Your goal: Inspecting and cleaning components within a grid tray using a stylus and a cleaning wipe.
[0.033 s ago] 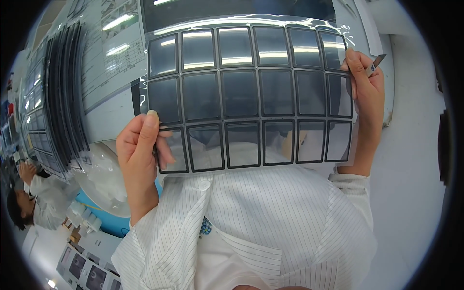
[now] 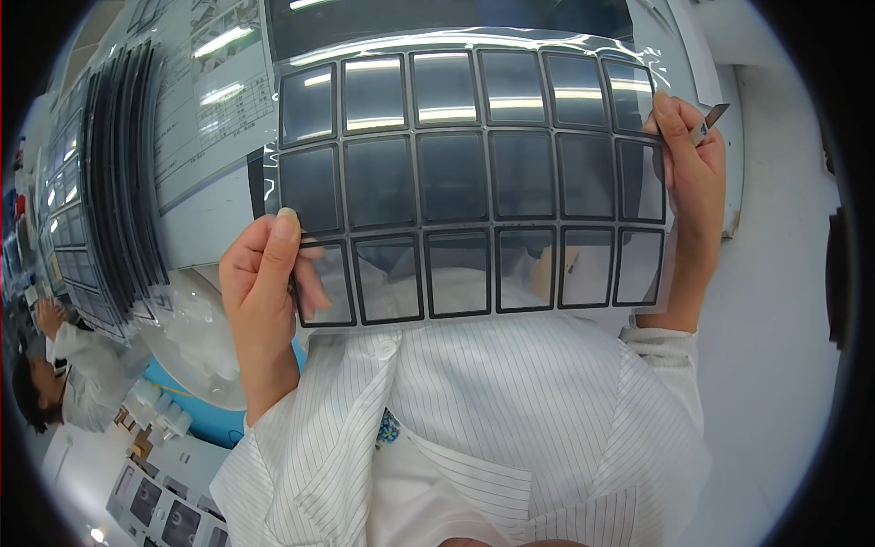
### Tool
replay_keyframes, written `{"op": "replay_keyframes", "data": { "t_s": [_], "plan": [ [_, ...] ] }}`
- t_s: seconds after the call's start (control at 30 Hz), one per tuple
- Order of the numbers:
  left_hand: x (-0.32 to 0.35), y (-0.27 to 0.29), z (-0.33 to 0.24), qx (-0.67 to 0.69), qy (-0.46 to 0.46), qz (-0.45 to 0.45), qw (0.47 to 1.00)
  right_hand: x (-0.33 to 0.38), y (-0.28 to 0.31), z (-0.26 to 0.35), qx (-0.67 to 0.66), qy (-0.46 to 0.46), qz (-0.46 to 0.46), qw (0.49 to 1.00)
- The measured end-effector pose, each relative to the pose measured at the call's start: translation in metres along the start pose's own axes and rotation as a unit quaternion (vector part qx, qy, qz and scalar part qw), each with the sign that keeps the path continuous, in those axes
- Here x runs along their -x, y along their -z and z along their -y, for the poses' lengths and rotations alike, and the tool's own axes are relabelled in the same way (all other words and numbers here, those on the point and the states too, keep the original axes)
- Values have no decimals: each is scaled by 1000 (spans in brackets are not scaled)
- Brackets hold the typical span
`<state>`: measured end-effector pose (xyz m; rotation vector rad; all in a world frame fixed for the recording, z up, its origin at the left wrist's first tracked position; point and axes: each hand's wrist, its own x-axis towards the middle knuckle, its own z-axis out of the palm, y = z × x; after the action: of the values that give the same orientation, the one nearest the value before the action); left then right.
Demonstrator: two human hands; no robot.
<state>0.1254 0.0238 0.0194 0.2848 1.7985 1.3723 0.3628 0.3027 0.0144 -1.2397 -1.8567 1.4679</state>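
Here, the largest thing is a flexible transparent sheet (image 2: 469, 182), glossy and slightly wrinkled at its edges, printed with three rows of six black rectangular frames; ceiling lights glint off the top row. It is held up flat in the middle of the view, in front of the person's chest, so that the white pin-striped coat (image 2: 510, 419) shows through the lowest row of windows. To the left hangs a rack of similar dark sheets (image 2: 100, 191), packed edge-on, with a crumpled clear plastic bag (image 2: 196, 342) below it.

The left hand (image 2: 264, 292) pinches the sheet's lower left corner: the thumb lies straight along the front edge, and the curled fingers (image 2: 314, 287) show through the plastic behind it, closed narrowly on the film. The right hand (image 2: 688, 187) grips the right edge, the thumb pressed on the front and the other fingers wrapped behind. It also holds a small, thin grey metal blade (image 2: 713, 118), whose angled tip pokes out above the knuckles.

At the far left sits another person in white (image 2: 68, 383).
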Motion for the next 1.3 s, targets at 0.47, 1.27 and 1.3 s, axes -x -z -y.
{"op": "replay_keyframes", "data": {
  "t_s": [0.47, 1.27, 1.3],
  "plan": [
    [1, -6, 0, 10, 26, 28, 999, 4, 10, -2, 4, 17, -38, 999],
    [4, -6, -1, 5, 41, 73, 996, -1, 21, -9, 39, 4, -37, 999],
    [3, -5, -1, 6, 40, 71, 997, -2, 23, -10, 40, 3, -26, 999]
  ]
}}
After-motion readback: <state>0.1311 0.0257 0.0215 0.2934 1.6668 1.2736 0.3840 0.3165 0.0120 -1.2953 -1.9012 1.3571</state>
